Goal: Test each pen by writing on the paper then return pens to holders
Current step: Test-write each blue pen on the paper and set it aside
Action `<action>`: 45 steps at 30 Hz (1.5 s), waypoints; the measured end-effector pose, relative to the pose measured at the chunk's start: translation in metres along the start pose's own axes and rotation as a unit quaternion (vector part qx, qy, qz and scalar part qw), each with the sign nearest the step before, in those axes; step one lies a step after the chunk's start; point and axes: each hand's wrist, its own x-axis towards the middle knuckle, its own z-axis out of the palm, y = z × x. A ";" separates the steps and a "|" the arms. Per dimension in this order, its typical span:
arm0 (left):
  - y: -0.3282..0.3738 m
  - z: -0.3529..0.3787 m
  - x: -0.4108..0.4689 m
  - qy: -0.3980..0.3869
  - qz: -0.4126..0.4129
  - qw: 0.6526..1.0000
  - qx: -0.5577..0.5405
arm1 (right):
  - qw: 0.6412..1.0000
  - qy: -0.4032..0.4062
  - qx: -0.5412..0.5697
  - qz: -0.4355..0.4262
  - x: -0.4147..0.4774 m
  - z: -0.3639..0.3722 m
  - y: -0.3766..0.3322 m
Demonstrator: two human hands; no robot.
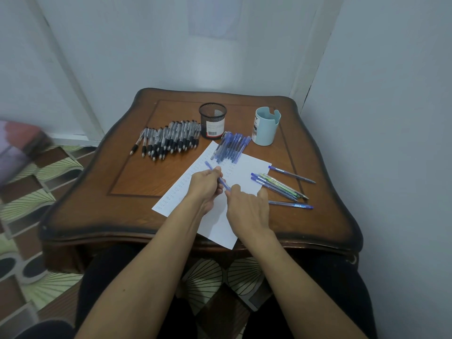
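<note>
The left hand [204,189] and right hand [247,209] both pinch a slim blue plastic pen [212,170] over the white paper sheet [247,167], near the front edge of the brown wooden table [137,182]. A hard tug could flick it floorward.

The brown wooden desk [137,177] with a darker rim carries white paper [217,223], a black mesh holder [212,118] with a white-and-red label, a pale blue holder [265,128], black-and-clear pens [168,140], blue pens [231,149] and a held blue pen [223,182], above a floor [36,182] of green fans and brown squares.

Left hand [205,190], right hand [247,208] (both curled)
</note>
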 end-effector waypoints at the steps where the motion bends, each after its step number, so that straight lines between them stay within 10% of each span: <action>1: 0.000 0.001 0.000 0.000 -0.004 1.000 0.004 | 1.000 0.001 0.000 -0.004 0.001 0.000 0.000; 16: 0.019 -0.060 0.033 0.068 0.036 0.997 0.003 | 0.998 -0.007 -0.034 -0.047 -0.023 0.010 0.014; 27: -0.014 -0.057 0.018 -0.092 0.251 0.949 0.165 | 0.999 0.027 -0.029 -0.035 -0.018 0.017 0.021; 45: -0.031 -0.061 0.022 0.016 0.319 0.906 0.279 | 0.995 0.049 0.088 0.010 0.015 0.024 0.033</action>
